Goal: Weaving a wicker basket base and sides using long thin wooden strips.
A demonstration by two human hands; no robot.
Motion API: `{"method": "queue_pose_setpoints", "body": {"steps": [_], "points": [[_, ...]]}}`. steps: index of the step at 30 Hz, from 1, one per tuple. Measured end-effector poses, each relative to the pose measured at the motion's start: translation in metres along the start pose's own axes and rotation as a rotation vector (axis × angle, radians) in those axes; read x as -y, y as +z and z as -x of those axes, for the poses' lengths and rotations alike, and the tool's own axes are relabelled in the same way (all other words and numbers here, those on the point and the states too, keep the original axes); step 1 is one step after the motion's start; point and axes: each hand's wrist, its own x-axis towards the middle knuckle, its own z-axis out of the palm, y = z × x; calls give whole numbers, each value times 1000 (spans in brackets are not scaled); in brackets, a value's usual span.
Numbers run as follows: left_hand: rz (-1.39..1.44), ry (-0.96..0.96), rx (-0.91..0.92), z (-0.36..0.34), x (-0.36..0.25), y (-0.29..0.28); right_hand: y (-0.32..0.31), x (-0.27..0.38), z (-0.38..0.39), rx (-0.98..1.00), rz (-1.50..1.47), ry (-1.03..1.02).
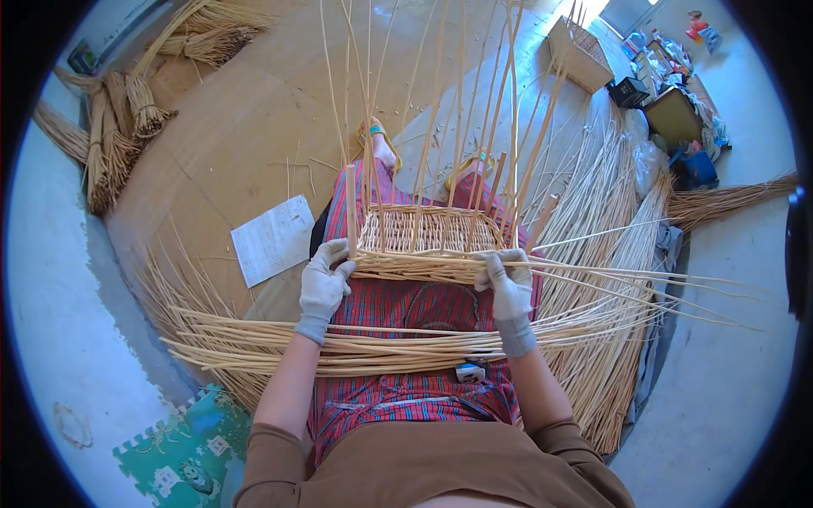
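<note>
Spanning left grip to right grip: basket

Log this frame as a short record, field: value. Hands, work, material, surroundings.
left hand: gloved hand, gripping the basket at its left corner
right hand: gloved hand, gripping the basket's right end, where loose rods trail rightward
work: rectangular, partly woven, held above plaid cloth; tall stakes rise from it
material: rod bundle across the lap; rod pile on the right; tied bundles upper left
surroundings: paper left of the basket; green mat lower left
</note>
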Motion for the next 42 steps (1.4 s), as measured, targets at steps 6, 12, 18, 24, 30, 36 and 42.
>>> {"method": "queue_pose_setpoints", "body": {"steps": [6,12,18,24,30,36,42], "points": [[-355,225,-2,-1,-16,4,-21,-12,-29,-1,-10,187],[-230,-354,423,-29,-51,56,-5,-7,-27,-6,-31,118],[-246,-283,253,-21,-25,55,104,17,-77,232,520,-659],[-332,-370,290,-39,-20,76,198,-16,-120,-3,141,-456],[-255,-320,202,-18,-27,56,81,-32,-47,-21,-140,-452],[-422,-223,185,-22,-48,75,34,-56,-26,-187,-467,-165],[-468,-206,68,-27,-44,79,61,-46,11,-148,-375,-243]]}}
